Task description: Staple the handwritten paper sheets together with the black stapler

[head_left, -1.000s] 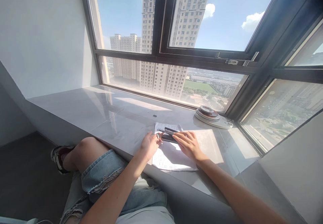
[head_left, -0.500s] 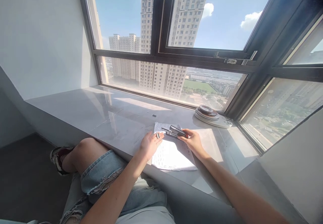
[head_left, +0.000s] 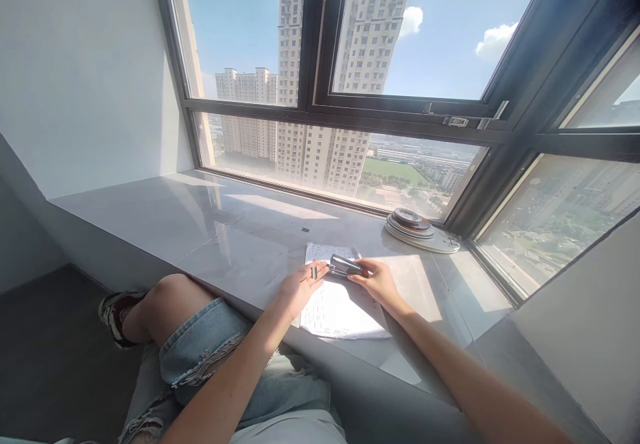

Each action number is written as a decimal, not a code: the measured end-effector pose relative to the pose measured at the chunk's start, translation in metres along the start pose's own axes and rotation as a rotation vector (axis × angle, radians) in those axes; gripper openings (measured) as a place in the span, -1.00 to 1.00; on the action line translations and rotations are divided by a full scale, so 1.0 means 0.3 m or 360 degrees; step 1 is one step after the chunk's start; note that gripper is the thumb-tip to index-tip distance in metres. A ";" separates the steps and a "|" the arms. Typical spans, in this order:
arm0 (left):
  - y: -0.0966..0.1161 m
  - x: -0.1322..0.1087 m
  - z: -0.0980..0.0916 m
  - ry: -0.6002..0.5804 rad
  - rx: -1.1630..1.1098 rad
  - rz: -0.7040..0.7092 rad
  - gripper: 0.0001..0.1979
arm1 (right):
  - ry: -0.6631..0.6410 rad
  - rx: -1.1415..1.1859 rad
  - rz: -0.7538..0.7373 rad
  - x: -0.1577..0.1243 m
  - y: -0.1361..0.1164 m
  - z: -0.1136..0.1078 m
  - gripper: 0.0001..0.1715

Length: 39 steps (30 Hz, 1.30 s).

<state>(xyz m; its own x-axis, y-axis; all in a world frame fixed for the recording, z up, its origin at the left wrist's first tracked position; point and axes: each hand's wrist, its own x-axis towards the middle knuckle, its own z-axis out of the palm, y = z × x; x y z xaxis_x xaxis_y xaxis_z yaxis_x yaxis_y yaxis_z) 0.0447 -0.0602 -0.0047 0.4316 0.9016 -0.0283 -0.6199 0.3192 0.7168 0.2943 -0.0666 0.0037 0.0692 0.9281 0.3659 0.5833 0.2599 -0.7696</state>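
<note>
Sheet (head_left: 340,314) under stapler (head_left: 347,264) gripped by right hand (head_left: 379,283): rows of small dark marks, too tiny to read. Text, brands, numbers: none legible.

I see a high-rise room, likely a home: broad window ledge (head_left: 150,212) mid-frame, tower blocks (head_left: 383,37) outside at upper centre.

Left hand (head_left: 296,289), fingers (head_left: 304,275) nearly straight; right hand (head_left: 379,281) curled in grip; arms (head_left: 247,372) angled inward

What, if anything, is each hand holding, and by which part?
The right hand holds the stapler by its right-hand end. The left hand has a small strip at its fingers; exact hold unclear.
</note>
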 end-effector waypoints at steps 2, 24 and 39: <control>0.000 -0.004 0.003 -0.0001 0.0016 0.0014 -0.80 | -0.0032 0.0007 0.0008 -0.004 -0.014 -0.003 -0.63; 0.001 -0.015 0.015 0.0103 0.0039 -0.0013 -0.81 | -0.0073 -0.0154 -0.0105 0.005 -0.009 -0.010 -0.62; -0.012 -0.013 0.017 0.0031 0.0279 0.0011 -0.68 | -0.0021 -0.0026 -0.0155 -0.001 -0.037 -0.017 -0.62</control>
<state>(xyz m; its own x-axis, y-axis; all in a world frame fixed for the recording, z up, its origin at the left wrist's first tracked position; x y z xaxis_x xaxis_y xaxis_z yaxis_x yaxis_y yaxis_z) 0.0486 -0.0664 -0.0037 0.4141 0.9095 -0.0352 -0.4980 0.2588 0.8276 0.2919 -0.0711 0.0150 0.0013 0.9021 0.4316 0.5999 0.3446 -0.7221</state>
